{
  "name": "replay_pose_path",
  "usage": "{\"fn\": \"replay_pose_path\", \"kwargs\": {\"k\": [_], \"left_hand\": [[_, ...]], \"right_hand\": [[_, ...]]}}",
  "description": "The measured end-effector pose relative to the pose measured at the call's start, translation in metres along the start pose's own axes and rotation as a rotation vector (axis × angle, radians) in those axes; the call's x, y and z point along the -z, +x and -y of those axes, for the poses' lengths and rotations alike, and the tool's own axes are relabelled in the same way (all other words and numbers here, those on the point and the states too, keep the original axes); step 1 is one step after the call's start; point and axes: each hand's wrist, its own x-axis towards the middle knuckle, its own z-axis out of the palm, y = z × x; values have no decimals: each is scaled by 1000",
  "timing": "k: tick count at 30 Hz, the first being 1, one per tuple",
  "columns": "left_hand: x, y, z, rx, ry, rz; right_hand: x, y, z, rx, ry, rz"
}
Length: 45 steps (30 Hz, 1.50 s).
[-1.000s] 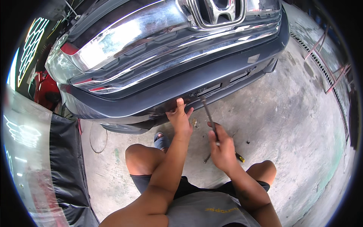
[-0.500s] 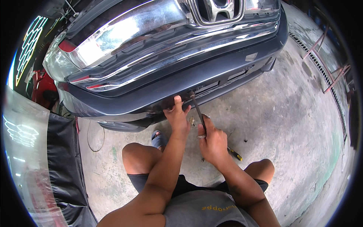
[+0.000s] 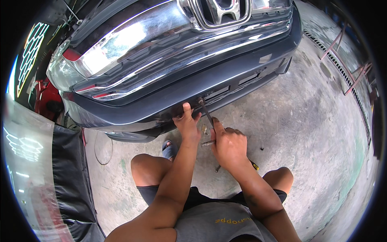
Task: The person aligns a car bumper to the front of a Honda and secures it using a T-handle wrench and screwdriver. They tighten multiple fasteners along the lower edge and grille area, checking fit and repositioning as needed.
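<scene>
My left hand (image 3: 186,127) presses on the dark bumper (image 3: 161,111) at its lower section, thumb raised and fingers spread. My right hand (image 3: 227,145) is closed on a long dark metal T-handled tool (image 3: 207,109), whose crossbar sticks out to the left of my grip. The tool's far end meets a recess in the bumper just right of my left thumb, beside rectangular openings. Above are a chrome grille (image 3: 133,36) and a chrome emblem (image 3: 221,10). A tool with a yellow-and-black handle (image 3: 254,165) lies on the floor, partly hidden behind my right hand.
Plastic sheeting and black cover (image 3: 68,173) stand along my left, with a red object (image 3: 44,97) beyond. A thin cord (image 3: 105,161) lies on the concrete floor (image 3: 306,141). A pinkish metal stand (image 3: 350,84) and a drain grate (image 3: 344,74) are at the right.
My right hand has moved up and left, bringing the tool's end against the bumper beside my left hand, and has turned on the handle. My left hand stays at the bumper.
</scene>
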Motion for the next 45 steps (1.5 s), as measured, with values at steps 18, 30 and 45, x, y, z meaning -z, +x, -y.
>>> {"fn": "replay_pose_path", "kwargs": {"k": [18,30,45], "left_hand": [[12,-48,-70,563,-119,662],[-2,-44,-54,367,46,499],[-4,-30,-44,473,23,559]], "right_hand": [[-44,-3,0,-672,2615,545],[-9,-77,-16,-101,466,-362],[-28,-64,-13,-497,969,-216]]}}
